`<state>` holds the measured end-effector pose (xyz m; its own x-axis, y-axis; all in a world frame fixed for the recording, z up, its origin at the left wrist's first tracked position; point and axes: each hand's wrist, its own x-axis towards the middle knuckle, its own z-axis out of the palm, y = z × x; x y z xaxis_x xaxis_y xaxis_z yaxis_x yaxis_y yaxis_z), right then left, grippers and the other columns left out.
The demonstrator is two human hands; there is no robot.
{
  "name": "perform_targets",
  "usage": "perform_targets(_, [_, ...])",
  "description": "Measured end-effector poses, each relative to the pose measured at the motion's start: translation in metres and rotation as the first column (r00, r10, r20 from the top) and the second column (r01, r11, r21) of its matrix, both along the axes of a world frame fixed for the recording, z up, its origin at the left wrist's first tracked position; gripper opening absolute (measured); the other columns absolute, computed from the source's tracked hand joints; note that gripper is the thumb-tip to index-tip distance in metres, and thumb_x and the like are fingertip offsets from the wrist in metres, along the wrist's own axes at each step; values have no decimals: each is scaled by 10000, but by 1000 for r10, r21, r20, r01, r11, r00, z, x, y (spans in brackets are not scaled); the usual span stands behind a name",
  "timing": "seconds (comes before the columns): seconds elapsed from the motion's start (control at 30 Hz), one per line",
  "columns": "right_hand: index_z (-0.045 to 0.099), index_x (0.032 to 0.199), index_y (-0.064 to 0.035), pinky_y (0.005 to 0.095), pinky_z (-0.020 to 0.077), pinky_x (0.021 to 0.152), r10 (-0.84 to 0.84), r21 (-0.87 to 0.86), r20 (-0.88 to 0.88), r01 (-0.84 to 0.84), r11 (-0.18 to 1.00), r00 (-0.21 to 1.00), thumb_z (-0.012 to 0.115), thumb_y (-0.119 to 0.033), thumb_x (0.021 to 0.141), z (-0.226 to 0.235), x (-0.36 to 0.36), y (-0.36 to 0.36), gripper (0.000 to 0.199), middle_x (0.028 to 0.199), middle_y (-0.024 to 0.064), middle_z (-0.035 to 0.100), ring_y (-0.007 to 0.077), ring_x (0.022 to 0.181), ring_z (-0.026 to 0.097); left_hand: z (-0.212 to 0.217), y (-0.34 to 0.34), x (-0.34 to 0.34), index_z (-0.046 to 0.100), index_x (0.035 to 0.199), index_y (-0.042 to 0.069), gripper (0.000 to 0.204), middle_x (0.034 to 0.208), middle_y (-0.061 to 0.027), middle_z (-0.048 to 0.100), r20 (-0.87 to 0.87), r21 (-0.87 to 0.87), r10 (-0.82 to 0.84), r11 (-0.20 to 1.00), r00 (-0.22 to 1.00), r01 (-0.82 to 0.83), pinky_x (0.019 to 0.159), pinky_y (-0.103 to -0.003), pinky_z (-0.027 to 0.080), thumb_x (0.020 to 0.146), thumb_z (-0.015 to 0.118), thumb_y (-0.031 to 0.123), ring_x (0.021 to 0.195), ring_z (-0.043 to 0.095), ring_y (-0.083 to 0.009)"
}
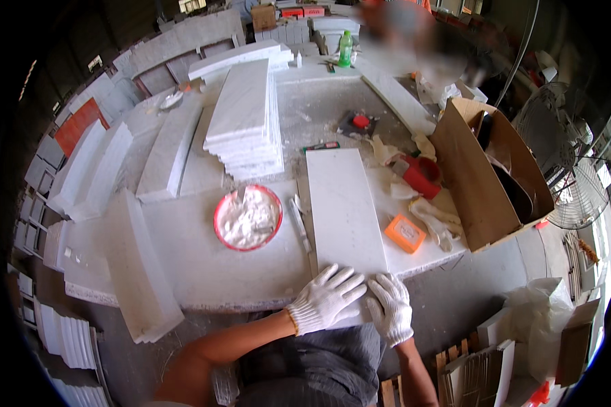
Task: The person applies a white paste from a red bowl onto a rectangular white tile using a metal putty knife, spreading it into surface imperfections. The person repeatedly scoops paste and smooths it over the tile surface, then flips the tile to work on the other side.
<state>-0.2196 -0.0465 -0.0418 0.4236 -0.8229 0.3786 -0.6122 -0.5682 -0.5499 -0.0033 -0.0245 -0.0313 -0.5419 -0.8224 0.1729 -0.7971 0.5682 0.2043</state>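
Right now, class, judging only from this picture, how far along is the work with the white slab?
Done: a white slab lies flat on the workbench, and the red bowl holds mixed white paste. In hand: the gloved left hand and right hand press on the slab's near end. Left: no paste shows on the slab's top, and a stack of slabs waits behind.

I am reaching both bare forearms up from the lower edge, each hand wearing a white knit glove. My left hand [326,297] is lying palm down, its fingers [347,278] spreading flat and pointing up and to the right. My right hand [392,306] is resting just beside it, palm down, fingers [380,288] slightly fanning, the two hands almost touching.
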Motion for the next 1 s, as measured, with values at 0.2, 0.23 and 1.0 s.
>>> perform_targets(0.2, [708, 1149, -45, 451, 436, 1064, -191, 146, 239, 159, 976, 952, 692, -87, 838, -9, 4, 2, 314, 1194, 182, 676, 390, 1180, 601, -16, -117, -2, 497, 1432, 111, 610, 1493, -100, 469, 16, -107, 126, 987, 992, -123, 1166, -522, 245, 951, 545, 482, 1404, 381, -296])
perform_targets(0.23, [707, 1148, -55, 458, 441, 1057, -212, 198, 256, 163, 967, 943, 698, -115, 841, -11, 5, 2, 312, 1193, 173, 675, 393, 1164, 605, -24, -135, -1, 489, 1439, 111, 608, 1500, -101, 463, 5, -122, 157, 980, 988, -156, 1166, -525, 239, 957, 538, 478, 1409, 374, -299])
perform_targets(1.0, [711, 1135, -58, 411, 475, 1004, -227, 165, 351, 178, 970, 908, 627, -58, 881, 18, 12, -13, 267, 1172, 162, 687, 347, 1136, 619, -48, -323, 53, 484, 1449, 123, 649, 1493, -107, 481, 94, -262, 676, 725, 731, -636, 1116, -518, 268, 984, 390, 566, 1395, 395, -325])
